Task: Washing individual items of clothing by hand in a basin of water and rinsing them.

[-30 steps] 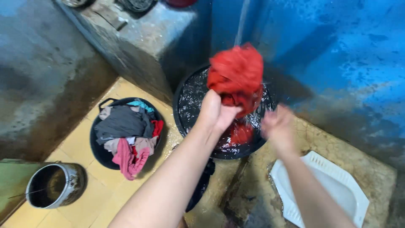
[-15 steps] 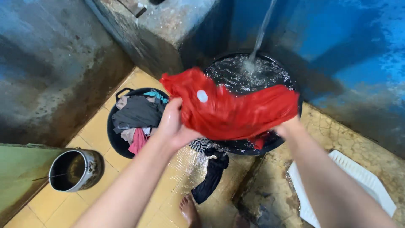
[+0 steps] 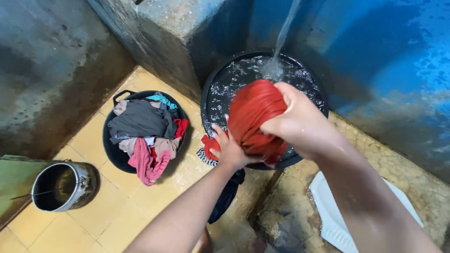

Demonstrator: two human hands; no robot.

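A wet red cloth [image 3: 251, 112] is bunched and twisted between both my hands above the near rim of a black tub [image 3: 206, 93] full of water. My left hand [image 3: 229, 150] grips its lower end from below. My right hand [image 3: 300, 119] wraps over its upper right part. A stream of water [image 3: 283, 35] falls into the tub behind the cloth.
A black basin [image 3: 110, 150] heaped with grey, pink, red and teal clothes stands at the left on the yellow tiled floor. A metal bucket [image 3: 61, 187] is at the lower left. Dark cloth [image 3: 227, 197] lies on the floor. A white squat toilet pan [image 3: 328, 215] is at the lower right.
The red cloth was stretched out wide between my hands half a second ago; now it is gathered into a tight twisted bundle, and my hands have come close together.
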